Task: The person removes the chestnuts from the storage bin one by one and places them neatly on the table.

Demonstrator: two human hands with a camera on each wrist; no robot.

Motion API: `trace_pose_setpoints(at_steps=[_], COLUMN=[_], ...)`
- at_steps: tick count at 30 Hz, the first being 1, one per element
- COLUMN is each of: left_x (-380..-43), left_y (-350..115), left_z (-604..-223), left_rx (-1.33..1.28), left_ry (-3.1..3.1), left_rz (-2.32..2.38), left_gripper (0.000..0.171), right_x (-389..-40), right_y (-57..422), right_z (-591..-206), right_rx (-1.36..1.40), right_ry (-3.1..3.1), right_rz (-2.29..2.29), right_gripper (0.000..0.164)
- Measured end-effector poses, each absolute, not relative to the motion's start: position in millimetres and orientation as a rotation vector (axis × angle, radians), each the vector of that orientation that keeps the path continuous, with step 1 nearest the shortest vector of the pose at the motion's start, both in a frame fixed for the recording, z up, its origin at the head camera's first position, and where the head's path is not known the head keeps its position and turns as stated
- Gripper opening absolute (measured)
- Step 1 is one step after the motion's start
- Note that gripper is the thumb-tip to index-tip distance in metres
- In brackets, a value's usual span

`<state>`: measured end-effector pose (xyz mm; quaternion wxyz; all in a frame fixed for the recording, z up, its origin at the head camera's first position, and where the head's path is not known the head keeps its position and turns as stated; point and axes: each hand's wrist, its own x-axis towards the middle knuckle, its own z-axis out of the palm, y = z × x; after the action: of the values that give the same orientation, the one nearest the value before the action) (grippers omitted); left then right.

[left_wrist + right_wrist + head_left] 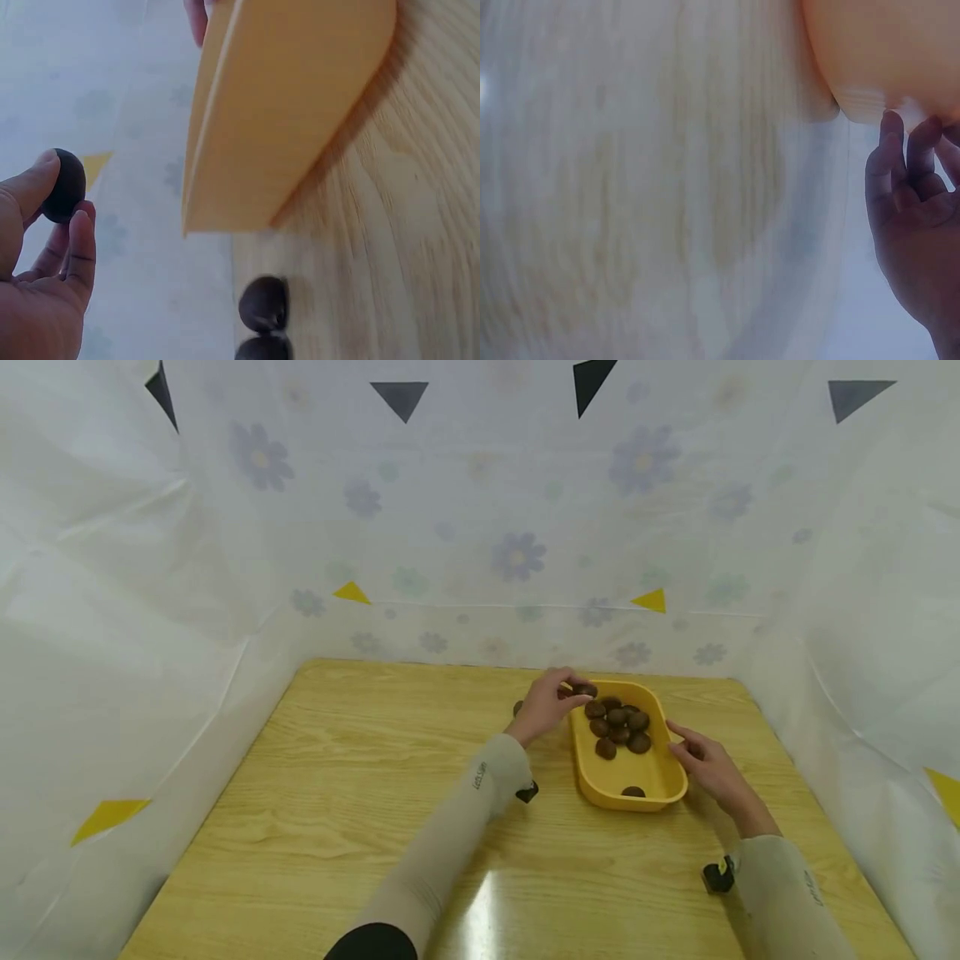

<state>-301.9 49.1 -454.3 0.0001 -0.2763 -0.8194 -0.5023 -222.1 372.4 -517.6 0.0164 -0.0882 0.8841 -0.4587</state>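
Note:
In the head view my left hand (546, 706) pinches a brown chestnut (585, 691) between thumb and fingertips, over the upper left rim of a yellow plastic bin (585, 789). The left wrist view shows this held chestnut (67, 185) beside the bin's wall (285, 112). Several chestnuts (617, 717) lie grouped in the bin's far half, and a single one (633, 792) rests at its near end. My right hand (712, 770) touches the bin's right side with its fingertips, seen against the outer wall (892, 52) in the right wrist view.
Beyond my left wrist a chestnut (517, 708) shows partly on the wooden table (337, 760); the left wrist view has two loose chestnuts (264, 304) there. White flowered sheeting (450, 527) encloses the table's back and sides.

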Motion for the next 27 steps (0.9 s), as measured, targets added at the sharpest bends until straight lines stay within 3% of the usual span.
trace_pose_setpoints(at_steps=[15,27], left_x=[-324.0,-337.1], left_y=[-7.6,-42.5], left_z=[-480.7,-511.7], left_rx=[-0.591,-0.416], left_ry=[-2.54,-2.577], left_rz=[-1.664,-1.632], left_gripper=[0.027,0.025], right_x=[-220.9,-223.1], right_y=[372.6,368.3], right_z=[-520.1,-519.2], right_rx=[-0.289,-0.278], right_ry=[2.736,2.702], right_rz=[-1.441,-1.466], right_gripper=[0.059,0.06])
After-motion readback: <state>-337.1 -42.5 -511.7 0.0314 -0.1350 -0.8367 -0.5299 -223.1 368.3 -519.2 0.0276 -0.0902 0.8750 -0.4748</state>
